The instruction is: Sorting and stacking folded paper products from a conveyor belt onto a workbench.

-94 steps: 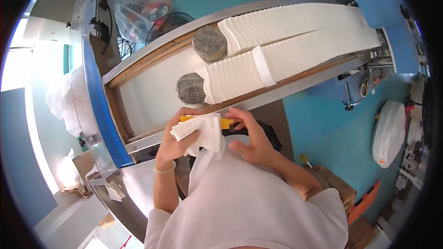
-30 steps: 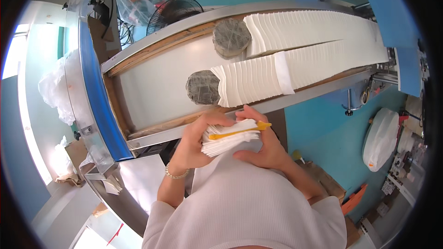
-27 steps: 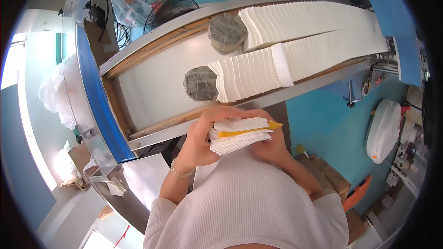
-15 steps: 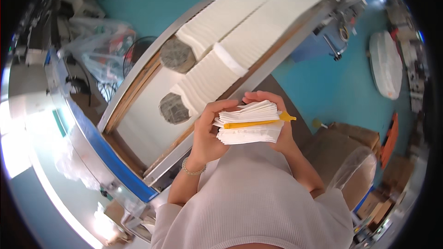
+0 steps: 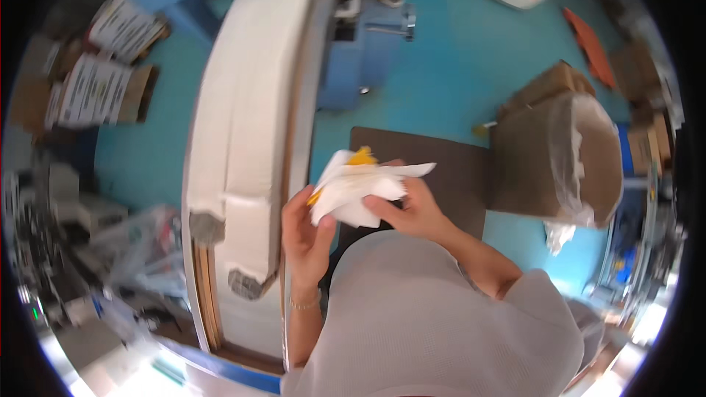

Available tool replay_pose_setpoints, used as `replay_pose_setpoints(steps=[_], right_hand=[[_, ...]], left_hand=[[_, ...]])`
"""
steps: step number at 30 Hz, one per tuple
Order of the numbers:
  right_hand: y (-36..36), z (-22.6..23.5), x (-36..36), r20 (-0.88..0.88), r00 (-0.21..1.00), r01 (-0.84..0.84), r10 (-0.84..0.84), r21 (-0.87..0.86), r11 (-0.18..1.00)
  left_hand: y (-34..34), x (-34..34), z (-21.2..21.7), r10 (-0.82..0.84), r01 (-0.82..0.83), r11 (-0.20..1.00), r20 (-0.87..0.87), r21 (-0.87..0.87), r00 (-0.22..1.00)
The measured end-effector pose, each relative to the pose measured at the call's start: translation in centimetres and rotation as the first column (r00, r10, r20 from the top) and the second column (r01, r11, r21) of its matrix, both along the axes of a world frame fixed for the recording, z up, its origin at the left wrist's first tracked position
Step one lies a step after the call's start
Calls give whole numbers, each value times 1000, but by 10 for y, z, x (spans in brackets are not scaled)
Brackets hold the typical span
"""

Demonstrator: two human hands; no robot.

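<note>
the sheets (image 5: 357,192), a loose white wad, are held up in front of the person's belly, between both hands; the left hand (image 5: 303,235) has its fingers closed on their left side, thumb on the near lower edge; the right hand (image 5: 413,212) grips their right side, thumb laid across the near face, the other fingers mostly hidden behind; a yellow strip (image 5: 362,156) pokes out at the top of the wad, and more yellow shows at its left edge by the left fingers; the wad is blurred, with one white flap sticking out to the right above the right thumb; a bracelet (image 5: 305,301) circles the left wrist;

left of the hands runs a long trough (image 5: 250,323) with two white rows (image 5: 254,125) side by side in it; a grey block sits at the near end of each; right of the hands, a brown mat (image 5: 448,176) lies on the teal floor (image 5: 441,81), near a lined carton (image 5: 533,154).
</note>
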State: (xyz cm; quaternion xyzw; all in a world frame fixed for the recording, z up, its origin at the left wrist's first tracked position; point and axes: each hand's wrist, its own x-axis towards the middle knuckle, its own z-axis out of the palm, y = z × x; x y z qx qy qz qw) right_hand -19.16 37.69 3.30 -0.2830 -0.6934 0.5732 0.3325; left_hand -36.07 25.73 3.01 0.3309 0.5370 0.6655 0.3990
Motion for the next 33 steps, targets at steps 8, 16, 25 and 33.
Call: replay_pose_setpoints(steps=[8,16,25,33], right_hand=[[111,47,154,-201,582,788,-788,380,485],[180,-76,416,39,229,936,-973,-283,209],[118,-267,113,581,814,154,20,-250,956],[32,-117,-101,503,778,-514,376,164,842]], left_hand=[[-5,5,-1,-16,-13,986,-170,-168,985],[-49,-7,-4,96,-164,934,-219,-317,971],[5,14,152,184,199,822,-579,534,794],[-61,-6,209,508,-260,843,-536,471,675]])
